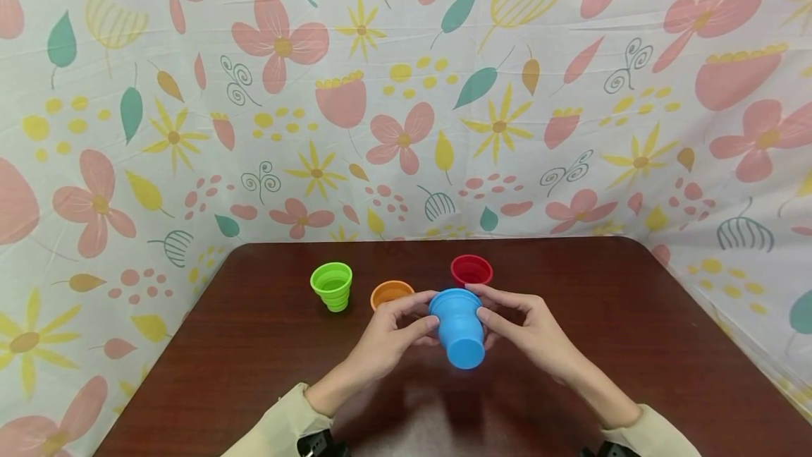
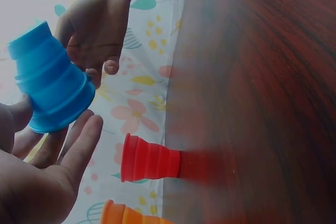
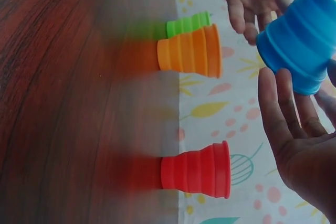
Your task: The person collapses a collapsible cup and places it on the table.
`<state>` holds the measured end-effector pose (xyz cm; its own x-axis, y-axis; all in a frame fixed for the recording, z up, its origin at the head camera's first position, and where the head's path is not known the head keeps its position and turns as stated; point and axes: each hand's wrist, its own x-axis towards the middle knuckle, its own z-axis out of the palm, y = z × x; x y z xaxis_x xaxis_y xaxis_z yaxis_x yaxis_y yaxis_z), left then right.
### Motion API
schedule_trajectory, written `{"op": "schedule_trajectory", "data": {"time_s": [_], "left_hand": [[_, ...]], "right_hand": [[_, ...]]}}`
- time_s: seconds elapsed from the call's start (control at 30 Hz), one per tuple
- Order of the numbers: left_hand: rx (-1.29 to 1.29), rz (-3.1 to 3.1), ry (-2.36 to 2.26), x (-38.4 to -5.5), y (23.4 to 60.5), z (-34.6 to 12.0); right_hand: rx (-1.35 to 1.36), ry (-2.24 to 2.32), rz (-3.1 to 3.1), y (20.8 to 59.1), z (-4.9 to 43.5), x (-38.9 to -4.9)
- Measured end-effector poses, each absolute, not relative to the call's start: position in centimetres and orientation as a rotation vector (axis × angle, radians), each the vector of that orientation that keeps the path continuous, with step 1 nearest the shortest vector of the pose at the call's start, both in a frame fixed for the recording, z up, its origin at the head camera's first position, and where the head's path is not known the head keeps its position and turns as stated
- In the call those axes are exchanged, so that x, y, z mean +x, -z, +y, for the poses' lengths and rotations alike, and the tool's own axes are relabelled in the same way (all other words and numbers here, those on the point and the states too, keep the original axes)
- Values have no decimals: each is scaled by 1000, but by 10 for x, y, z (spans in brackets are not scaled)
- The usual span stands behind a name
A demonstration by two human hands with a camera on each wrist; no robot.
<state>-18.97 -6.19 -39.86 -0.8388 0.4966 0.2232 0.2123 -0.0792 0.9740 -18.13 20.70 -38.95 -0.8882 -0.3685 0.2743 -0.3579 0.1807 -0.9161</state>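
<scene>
A blue collapsible cup (image 1: 458, 323), pulled out to its stepped shape, is held up between both hands over the table. It is tipped, its narrow base towards the head camera and its wide rim facing away. My left hand (image 1: 398, 326) grips its left side, thumb on the wall and fingers near the rim. On the opposite side my right hand (image 1: 529, 319) pinches it between thumb and fingers. In the right wrist view, fingertips (image 3: 283, 77) lie along the blue rim. Beyond the hands stand a red cup (image 1: 471, 271) and an orange cup (image 1: 391, 292), the latter partly hidden by my left hand.
A green cup (image 1: 332, 286) stands upright at the back left, left of the orange one. The dark wooden table (image 1: 254, 344) has rounded far corners. Behind it and along its sides hangs a flower-patterned cloth (image 1: 406, 90).
</scene>
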Motion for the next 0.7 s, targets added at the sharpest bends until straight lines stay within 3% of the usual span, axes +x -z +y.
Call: {"op": "schedule_trajectory", "data": {"time_s": [0.7], "left_hand": [[766, 2020, -2007, -192, 398, -65]], "right_hand": [[-771, 1890, 2249, 389, 197, -184]]}}
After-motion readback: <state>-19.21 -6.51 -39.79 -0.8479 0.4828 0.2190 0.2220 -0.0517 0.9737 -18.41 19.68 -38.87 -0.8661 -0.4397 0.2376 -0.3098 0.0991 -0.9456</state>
